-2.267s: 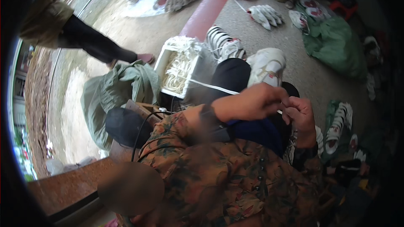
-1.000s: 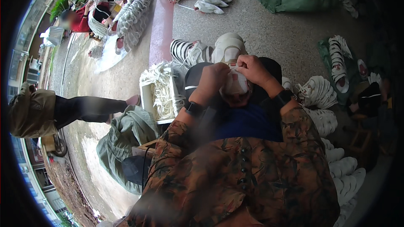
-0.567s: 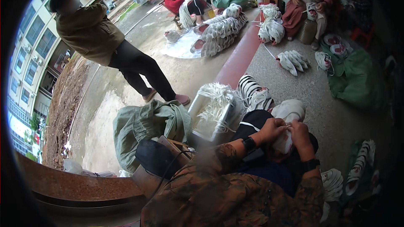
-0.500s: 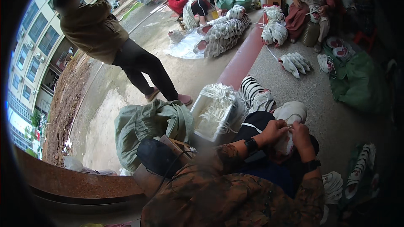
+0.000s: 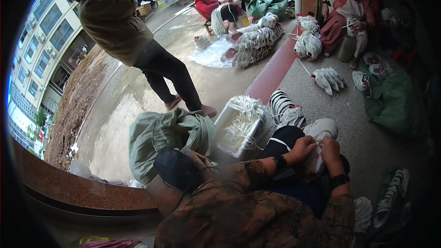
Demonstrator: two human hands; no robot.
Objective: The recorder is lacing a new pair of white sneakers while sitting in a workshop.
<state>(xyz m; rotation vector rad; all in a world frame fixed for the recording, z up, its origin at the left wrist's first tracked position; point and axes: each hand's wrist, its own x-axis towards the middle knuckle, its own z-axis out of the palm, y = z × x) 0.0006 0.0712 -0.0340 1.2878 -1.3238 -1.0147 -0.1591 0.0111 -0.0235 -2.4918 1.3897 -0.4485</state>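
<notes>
The left hand (image 5: 303, 149) and right hand (image 5: 330, 152) nearly meet over a white shoe (image 5: 322, 128) at the knees, fingers curled closed; what they pinch is too small to tell; lacing seems in hand, the next move calling for fine fingertip control

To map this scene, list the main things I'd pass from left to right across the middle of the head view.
Pale sack → lace box → left hand → right hand → dark green bag.
</notes>
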